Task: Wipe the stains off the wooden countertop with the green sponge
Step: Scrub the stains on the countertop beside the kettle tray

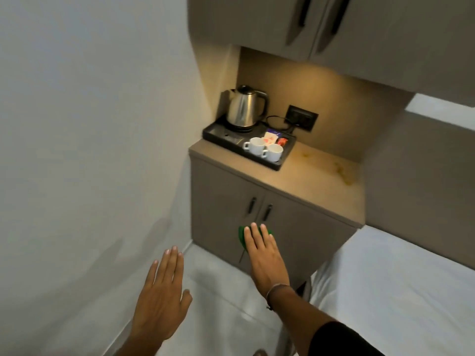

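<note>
Right hand [264, 255]: flat, fingers extended, green sponge [241, 236] pinned under them, carried low before cabinet doors, off countertop [303, 181].
Left hand [162, 291]: spread, empty.
Stains [343, 173]: yellowish, right rear of countertop.
Advice: lift sponge to stains, press flat, rub clear of tray.
Tray [280, 164]: black; holds kettle [244, 107], two white cups [264, 149], sachets [273, 138].

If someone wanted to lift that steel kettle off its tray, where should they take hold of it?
By the black handle, on the right side of the kettle, reached from the right front. The spout points left toward the wall, and the two white cups stand on the black tray in front, so coming in above them looks safest. The cord runs behind toward the wall socket.
</note>
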`<state>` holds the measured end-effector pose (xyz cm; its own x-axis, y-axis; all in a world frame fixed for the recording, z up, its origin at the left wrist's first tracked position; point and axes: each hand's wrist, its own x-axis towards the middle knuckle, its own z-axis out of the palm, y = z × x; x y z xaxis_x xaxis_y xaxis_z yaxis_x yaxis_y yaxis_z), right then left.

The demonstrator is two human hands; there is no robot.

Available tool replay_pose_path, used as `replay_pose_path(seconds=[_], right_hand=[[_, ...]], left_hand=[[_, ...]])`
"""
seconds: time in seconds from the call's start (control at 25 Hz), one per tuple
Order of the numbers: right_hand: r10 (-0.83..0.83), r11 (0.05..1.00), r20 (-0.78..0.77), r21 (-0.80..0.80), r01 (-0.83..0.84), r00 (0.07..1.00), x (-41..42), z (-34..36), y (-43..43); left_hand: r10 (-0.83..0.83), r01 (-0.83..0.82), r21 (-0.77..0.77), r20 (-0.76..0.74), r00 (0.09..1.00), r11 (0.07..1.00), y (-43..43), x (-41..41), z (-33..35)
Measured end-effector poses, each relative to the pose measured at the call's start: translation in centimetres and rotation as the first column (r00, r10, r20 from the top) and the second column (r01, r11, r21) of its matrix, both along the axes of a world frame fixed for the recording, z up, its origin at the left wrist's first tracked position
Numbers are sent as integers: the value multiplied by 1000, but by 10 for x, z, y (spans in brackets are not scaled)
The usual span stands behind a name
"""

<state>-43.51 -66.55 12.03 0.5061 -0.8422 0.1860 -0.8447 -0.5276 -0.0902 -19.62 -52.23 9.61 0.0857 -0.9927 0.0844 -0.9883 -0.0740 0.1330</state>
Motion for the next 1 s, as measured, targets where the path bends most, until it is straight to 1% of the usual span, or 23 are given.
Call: replay_pose_path(seconds=[0.08,0.2,0.28,0.36,0.52,0.68,0.76,0.88,1.0], right_hand=[[-80,997,-19,-21,80,997,-50,6,-55],[-182,983,-33,-41,180,983,-118,15,-132],[-236,971,-33,-34,235,971,-155,21,-178],[-283,959,-33,2,283,959,-183,25,-219],[-318,944,-128,48,326,939,-220,16,-293],[-348,919,-200,119,375,916,-241,-4,-330],[-375,890,-236,180,420,896,-248,-14,-338],[-414,858,-233,222,462,880,-249,-20,-343],[-432,855,-151,244,457,889,-248,-23,-345]], left_hand=[[-67,67,-34,-2,998,997,-72,-36,-4],[-173,171,-47,-47,984,984,-180,-93,4],[-248,245,-55,-48,968,968,-248,-126,11],[-314,311,-50,-40,949,949,-306,-150,18],[-391,391,5,-53,919,920,-415,-190,25],[-480,482,30,-64,875,875,-480,-224,18],[-512,517,65,-84,855,854,-505,-232,12],[-515,523,91,-95,852,847,-534,-234,3],[-507,523,123,-139,851,843,-549,-234,-9]])
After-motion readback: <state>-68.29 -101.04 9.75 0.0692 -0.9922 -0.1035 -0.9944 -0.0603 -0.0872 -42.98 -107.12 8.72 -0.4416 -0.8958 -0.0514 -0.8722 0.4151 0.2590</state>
